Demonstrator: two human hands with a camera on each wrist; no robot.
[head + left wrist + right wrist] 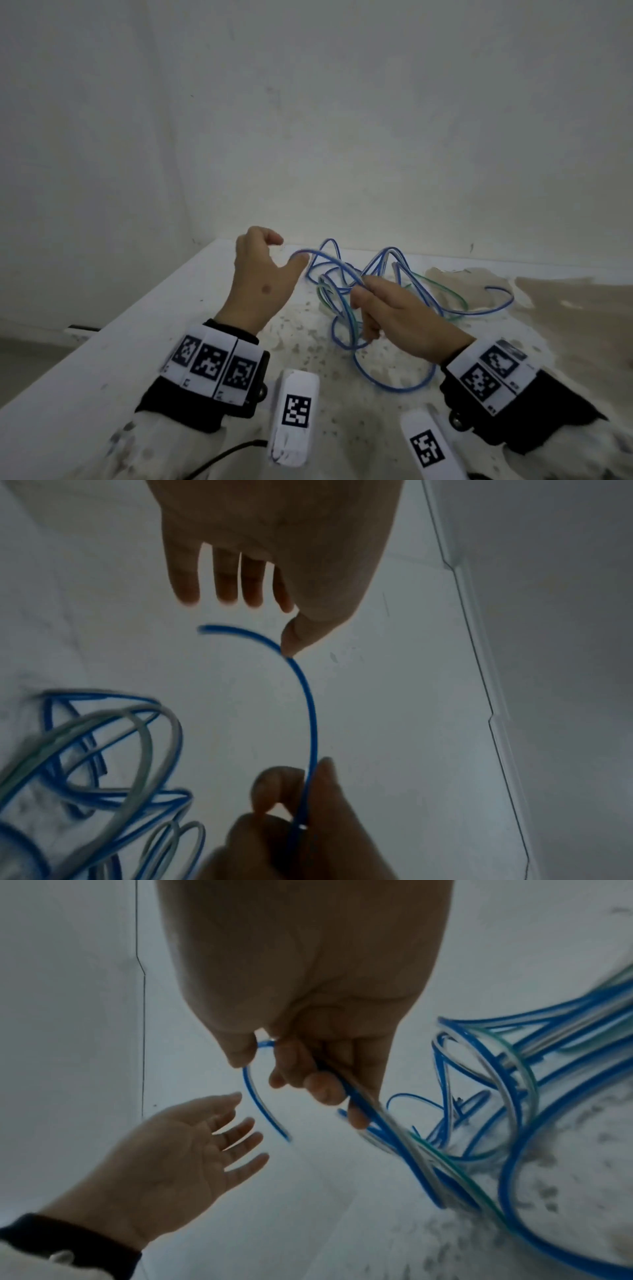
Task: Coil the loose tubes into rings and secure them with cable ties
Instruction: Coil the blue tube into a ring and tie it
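Note:
A tangle of thin tubes [383,284], mostly blue with some clear and green strands, lies on the white table [144,329]. My right hand [387,308] pinches a blue tube [310,715] near its end between thumb and fingers, and more strands run through its lower fingers [322,1088]. The tube's free end [284,1134] arcs out toward my left hand [263,274]. That hand [192,1148] hangs open just beside the end, fingers spread; its thumb tip [291,639] looks close to or just touching the tube.
White walls [308,120] meet behind the table at a corner on the left. The table surface is speckled, with a tan bare patch [565,301] at the right. The table's left edge [102,342] drops to the floor.

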